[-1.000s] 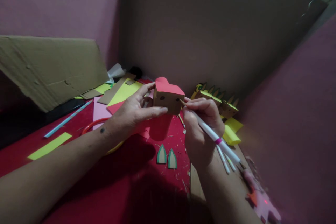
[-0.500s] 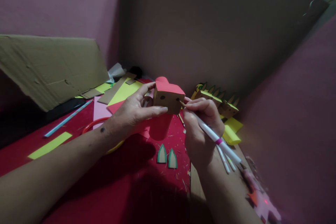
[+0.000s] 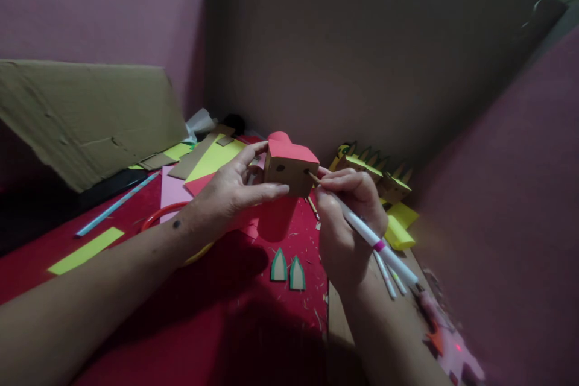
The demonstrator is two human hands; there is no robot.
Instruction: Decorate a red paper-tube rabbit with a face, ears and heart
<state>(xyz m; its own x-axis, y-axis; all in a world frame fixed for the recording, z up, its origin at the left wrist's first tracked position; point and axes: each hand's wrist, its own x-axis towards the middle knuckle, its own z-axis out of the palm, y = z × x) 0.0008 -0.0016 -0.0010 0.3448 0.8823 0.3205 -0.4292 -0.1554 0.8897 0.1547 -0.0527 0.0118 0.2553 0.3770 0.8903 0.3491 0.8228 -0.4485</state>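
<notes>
Right hand [image 3: 342, 244] holds banded tool [image 3: 364, 230]; left hand [image 3: 230, 193], spotted box [image 3: 293, 178].

Red surface [image 3: 190, 338], perhaps cloth, with two green-edged cutouts [image 3: 279, 268], blue straw [image 3: 115, 206], yellow strip [image 3: 88, 251]

Dim light catches the red-topped, brown cardboard box [image 3: 295, 175] from above. Shadows spread below the grip on the flat red tabletop [image 3: 181, 338]; lower right of it, the pink plastic glue gun [image 3: 452, 344] blurs.
</notes>
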